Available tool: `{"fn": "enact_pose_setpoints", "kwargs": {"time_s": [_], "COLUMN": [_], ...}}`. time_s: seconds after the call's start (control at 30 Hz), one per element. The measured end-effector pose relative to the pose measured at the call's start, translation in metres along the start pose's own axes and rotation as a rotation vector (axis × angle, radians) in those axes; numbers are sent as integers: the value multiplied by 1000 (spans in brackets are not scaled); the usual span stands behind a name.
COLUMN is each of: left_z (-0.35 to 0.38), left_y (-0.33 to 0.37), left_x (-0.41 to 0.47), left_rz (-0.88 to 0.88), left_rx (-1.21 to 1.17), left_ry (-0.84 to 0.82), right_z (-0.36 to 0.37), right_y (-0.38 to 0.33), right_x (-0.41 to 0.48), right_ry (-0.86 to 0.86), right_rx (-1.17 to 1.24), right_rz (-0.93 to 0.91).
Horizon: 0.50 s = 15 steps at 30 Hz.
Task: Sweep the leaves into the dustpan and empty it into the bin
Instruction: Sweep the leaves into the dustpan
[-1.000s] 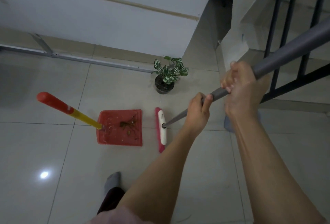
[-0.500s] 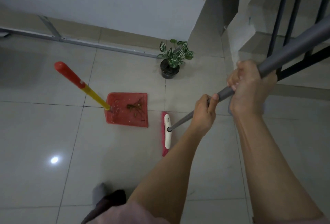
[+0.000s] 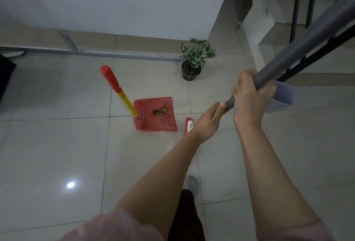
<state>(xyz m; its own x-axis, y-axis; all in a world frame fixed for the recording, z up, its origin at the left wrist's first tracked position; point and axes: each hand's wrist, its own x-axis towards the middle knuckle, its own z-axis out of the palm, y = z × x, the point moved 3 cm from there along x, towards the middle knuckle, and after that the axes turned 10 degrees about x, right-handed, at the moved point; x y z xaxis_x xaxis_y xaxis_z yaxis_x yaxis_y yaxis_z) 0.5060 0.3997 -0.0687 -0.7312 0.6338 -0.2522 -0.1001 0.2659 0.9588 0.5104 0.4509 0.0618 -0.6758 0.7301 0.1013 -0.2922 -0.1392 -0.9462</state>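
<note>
Person sweeping leaves into a red dustpan on a tiled floor

Left hand and right hand both clench the grey broom handle, steering its head just beside the dustpan; leaves lie inside, its upright handle reachable

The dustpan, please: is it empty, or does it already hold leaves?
It holds leaves: brown leaves lie inside the red dustpan on the floor.

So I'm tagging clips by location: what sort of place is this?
Probably an indoor landing or hallway at the foot of a staircase: glossy floor tiles, dark stair railing with steps behind, and a small potted plant by the wall.
</note>
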Motion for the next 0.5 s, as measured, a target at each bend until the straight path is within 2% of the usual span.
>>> {"fn": "enact_pose_setpoints", "kwargs": {"time_s": [0.17, 0.33, 0.5], "left_z": [-40, -77, -126], "left_y": [19, 35, 38], "left_x": [-19, -11, 17], "left_rz": [28, 21, -56], "left_rx": [201, 286, 299], "left_ry": [-26, -92, 46], "right_z": [4, 13, 30], "right_y": [2, 10, 11], "right_x": [-14, -9, 31], "right_ry": [55, 93, 67], "right_rx": [-43, -153, -209], "right_rz": [2, 16, 17]}}
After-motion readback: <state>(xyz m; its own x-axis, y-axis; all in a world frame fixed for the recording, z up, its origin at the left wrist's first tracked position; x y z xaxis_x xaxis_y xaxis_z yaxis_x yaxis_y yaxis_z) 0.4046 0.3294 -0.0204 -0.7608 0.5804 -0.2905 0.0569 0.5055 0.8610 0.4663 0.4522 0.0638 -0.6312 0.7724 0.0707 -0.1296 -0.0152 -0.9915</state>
